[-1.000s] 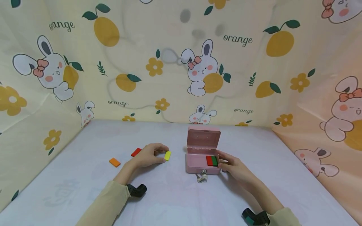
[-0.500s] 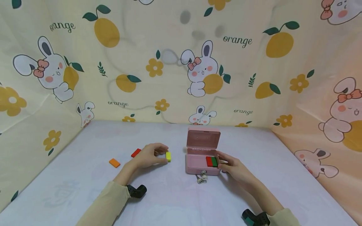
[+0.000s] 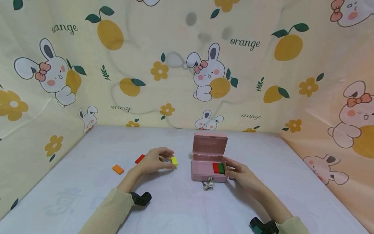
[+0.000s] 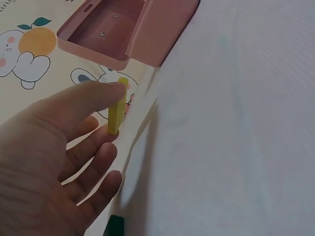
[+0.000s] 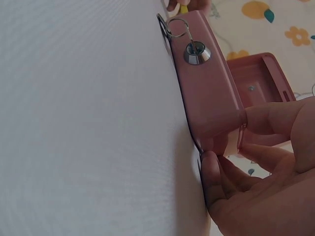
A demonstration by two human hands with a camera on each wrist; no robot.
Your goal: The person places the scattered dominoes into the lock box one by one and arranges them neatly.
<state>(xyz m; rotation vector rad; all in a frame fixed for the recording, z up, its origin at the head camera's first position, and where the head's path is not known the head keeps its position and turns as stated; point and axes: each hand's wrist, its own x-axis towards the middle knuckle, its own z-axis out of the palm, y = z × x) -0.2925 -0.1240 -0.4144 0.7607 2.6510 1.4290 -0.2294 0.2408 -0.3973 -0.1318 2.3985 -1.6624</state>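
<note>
Left hand [image 3: 154, 160] has its fingers pinching a small yellow rectangular block [image 4: 117, 114] by the ends, left of the open pink metal-looking box [image 3: 199, 177]; right hand [image 3: 244, 175] grips the box's right end. Block's probably light, stiff, slickish; ends seem best.

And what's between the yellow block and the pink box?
Just bare white tabletop, in the head view: nothing stands between the yellow block, held in the left hand, and the open pink box.
</note>
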